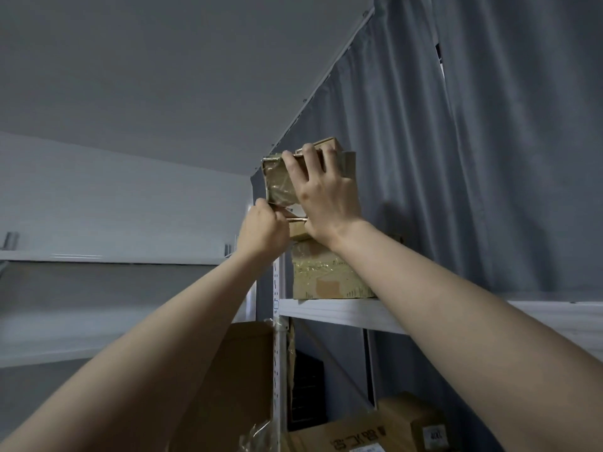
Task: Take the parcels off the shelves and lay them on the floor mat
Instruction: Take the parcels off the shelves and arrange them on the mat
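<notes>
Parcel, taped, tops a stack of boxes standing on the shelf. Right grip spreads across its front, fingers curled over its top edge. Left grip is clamped on its lower corner, above the shelf post.

The right hand hides much of the taped parcel.

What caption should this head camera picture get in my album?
Left hand and right hand hold a taped parcel atop a stack on the shelf.
</notes>
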